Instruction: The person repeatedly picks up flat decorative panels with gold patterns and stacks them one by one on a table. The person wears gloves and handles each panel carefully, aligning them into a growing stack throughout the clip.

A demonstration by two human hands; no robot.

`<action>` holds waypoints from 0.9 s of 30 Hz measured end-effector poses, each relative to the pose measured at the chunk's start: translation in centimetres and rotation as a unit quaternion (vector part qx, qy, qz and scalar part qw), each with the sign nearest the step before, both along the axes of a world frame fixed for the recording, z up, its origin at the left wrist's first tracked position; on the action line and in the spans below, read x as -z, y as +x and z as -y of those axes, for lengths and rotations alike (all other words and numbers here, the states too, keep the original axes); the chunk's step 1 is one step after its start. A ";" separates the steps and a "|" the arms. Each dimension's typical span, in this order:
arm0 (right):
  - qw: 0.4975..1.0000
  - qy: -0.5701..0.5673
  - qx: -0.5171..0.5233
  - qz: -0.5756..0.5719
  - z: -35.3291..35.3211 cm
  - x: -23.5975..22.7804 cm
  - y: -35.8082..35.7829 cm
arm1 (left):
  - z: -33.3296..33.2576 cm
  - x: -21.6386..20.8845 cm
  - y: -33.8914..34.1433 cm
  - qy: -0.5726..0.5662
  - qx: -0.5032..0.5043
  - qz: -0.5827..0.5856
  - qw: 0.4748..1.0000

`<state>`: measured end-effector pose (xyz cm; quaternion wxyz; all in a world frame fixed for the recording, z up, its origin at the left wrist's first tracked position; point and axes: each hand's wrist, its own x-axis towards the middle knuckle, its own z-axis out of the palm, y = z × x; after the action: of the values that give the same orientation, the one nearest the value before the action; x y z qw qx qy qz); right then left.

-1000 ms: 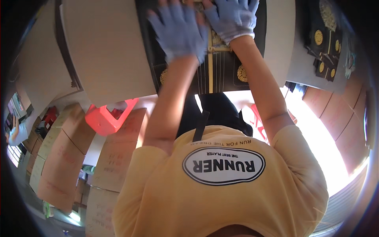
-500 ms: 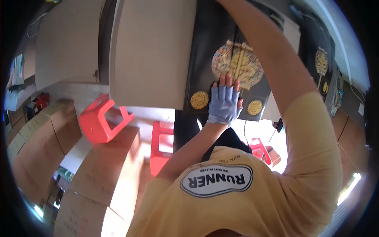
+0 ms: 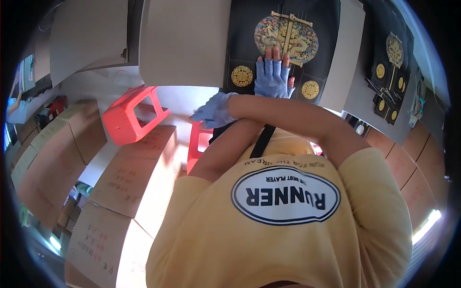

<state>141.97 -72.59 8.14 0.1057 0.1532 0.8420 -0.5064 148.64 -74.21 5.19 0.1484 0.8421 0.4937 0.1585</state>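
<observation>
My left hand (image 3: 273, 77), in a light blue fingerless glove, lies flat on a black printed sheet (image 3: 240, 43). Its bare fingertips point away from me, at the lower edge of a round fan design in gold and colours. Gold medallions are printed on either side of the hand. Across my left forearm passes my right arm. The right hand (image 3: 211, 111), gloved alike, is off to the left, just past the near edge of the work surface and above a red stool (image 3: 194, 144). Its fingers are blurred, and whether it holds anything cannot be seen.
Grey boards (image 3: 185, 43) flank the black sheet. More black printed pieces (image 3: 391, 72) lie to the right. A second red stool (image 3: 129, 117) stands at the left by stacked cardboard boxes (image 3: 120, 187). Further boxes (image 3: 403, 163) are at the right.
My right arm, earlier stretched far forward over the sheet, has swung back and to the left, across my left forearm. The left hand stays flat on the sheet. The view has shifted.
</observation>
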 end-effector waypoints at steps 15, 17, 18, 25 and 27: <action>0.759 0.361 0.452 0.299 6.5 -0.6 21.5 | -9.9 -4.0 1.3 -0.064 0.085 -0.091 0.990; 0.765 0.373 0.457 0.258 5.9 -0.6 22.1 | -10.6 -2.2 2.5 0.076 0.027 -0.035 0.996; 0.772 0.367 0.461 0.240 6.0 -0.5 22.5 | -10.5 -1.5 3.0 0.135 0.003 -0.004 0.991; 0.680 0.514 0.420 0.311 -11.4 2.5 31.1 | -10.5 -0.7 3.0 0.078 0.038 -0.054 0.995; 0.639 0.549 0.438 0.314 -20.5 3.6 35.7 | -10.2 -1.1 3.1 0.088 0.040 -0.063 0.993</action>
<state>177.62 -52.13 4.53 0.0256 0.6839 0.7156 0.1398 151.79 -64.00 6.28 0.0480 0.8793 0.4521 0.1419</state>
